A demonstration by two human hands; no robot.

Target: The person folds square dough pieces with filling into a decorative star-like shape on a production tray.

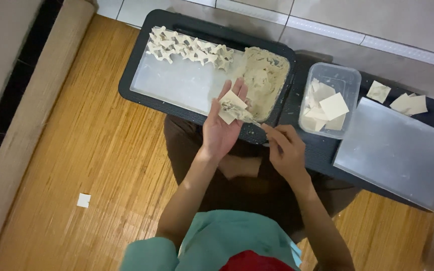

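Cradling square wrapper (232, 106), lumpy filling, perhaps.

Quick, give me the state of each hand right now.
Left hand: open, palm up, a square dumpling wrapper with filling lying on it.
Right hand: closed on a thin utensil whose tip touches the filling.

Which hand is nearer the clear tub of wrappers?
Right. The right hand sits just left of the tub; the left hand, holding a wrapper, is farther left.
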